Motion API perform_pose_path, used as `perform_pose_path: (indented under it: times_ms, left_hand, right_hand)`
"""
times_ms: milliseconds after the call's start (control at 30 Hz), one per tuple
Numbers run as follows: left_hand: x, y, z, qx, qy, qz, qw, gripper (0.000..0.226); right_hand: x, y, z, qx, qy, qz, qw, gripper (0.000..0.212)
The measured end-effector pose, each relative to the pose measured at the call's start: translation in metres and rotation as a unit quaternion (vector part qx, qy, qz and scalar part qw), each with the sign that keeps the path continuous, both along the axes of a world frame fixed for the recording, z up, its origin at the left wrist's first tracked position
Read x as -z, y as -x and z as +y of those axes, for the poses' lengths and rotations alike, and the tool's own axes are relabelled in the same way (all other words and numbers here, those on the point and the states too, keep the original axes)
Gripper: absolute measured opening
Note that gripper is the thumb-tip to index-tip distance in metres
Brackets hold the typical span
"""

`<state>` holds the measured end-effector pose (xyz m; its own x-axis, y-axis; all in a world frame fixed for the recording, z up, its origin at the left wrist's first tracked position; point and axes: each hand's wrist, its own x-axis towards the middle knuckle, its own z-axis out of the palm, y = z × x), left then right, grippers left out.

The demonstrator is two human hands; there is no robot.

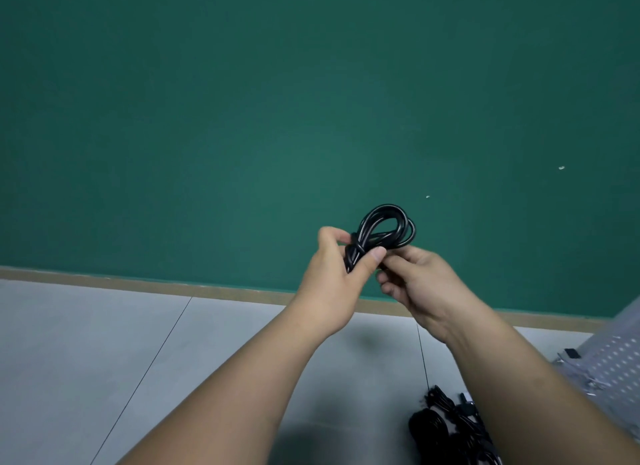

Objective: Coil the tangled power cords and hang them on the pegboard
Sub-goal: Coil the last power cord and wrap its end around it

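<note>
head view, looking forward and down. my left hand [332, 274] grips the gathered neck of a black power cord [388, 227], thumb across the near side and fingers curled round the far side. the cord's loops rise up and to the right of the fist as a small oval coil, held in the air in front of the green wall [242, 118]. my right hand [420, 284] meets the bundle just right of the left thumb, its fingers curled and its fingertips pinching the cord at the base of the loops. both hands hang above the grey floor [104, 343], near the tan baseboard [138, 285]. a heap of black cords [443, 426] lies on the floor at near right, partly hidden by my right forearm. a grey pegboard [613, 364] shows at the right edge, just beyond the heap.
</note>
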<state>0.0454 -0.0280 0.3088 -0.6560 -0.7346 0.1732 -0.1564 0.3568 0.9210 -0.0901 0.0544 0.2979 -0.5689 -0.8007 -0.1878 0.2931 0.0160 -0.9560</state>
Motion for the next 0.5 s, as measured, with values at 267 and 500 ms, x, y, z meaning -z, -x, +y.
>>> perform_pose_path:
  times_ms: [267, 500]
  left_hand:
    - [0.008, 0.003, 0.0, 0.0, 0.037, -0.005, 0.999, 0.033]
    - [0.008, 0.01, 0.002, -0.045, 0.015, 0.026, 0.999, 0.022]
  right_hand:
    - [-0.006, -0.019, -0.005, 0.11, 0.11, -0.088, 0.984, 0.023]
    - [-0.018, -0.037, -0.003, 0.095, 0.147, -0.083, 0.981, 0.028]
